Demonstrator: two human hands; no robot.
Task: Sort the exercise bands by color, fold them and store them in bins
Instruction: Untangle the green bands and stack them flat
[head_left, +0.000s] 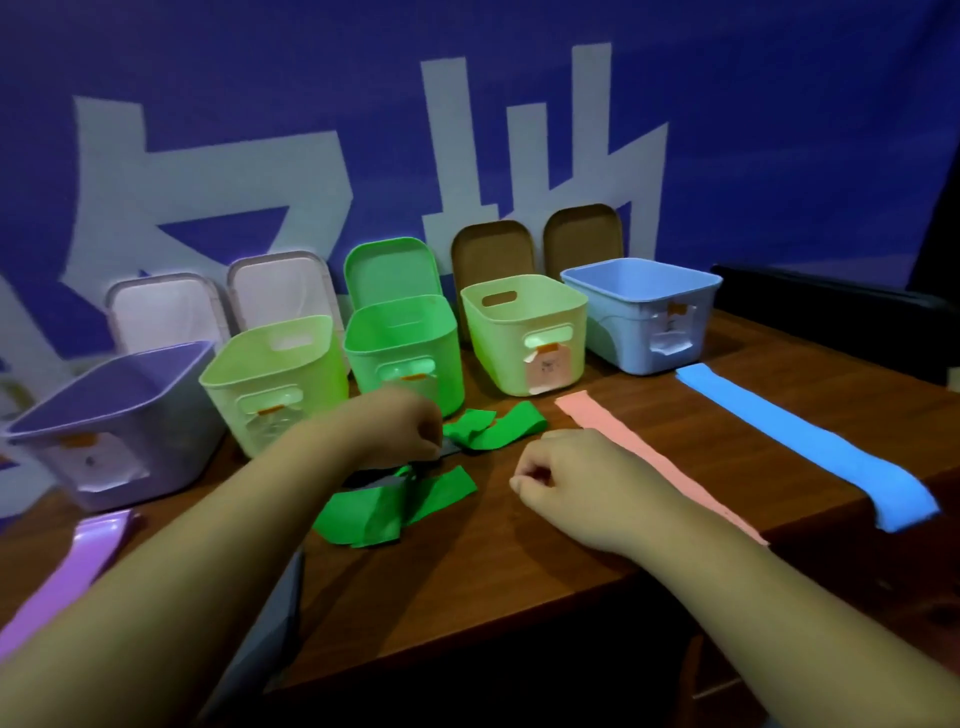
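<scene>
Lying crumpled, green band (374, 514) runs near-left to far-right.

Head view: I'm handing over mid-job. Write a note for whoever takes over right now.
Left hand: fingers curled at the crumpled green bands; I cannot tell whether it pinches anything.
Right hand: loose fist, nothing visible in it.
Purple band, pink band and blue band lie flat and unfolded on the table; the blue one droops over the edge.
Done: colours are laid apart.
Left: fold every band and store them all. The five open bins show no bands where their insides are visible.
</scene>
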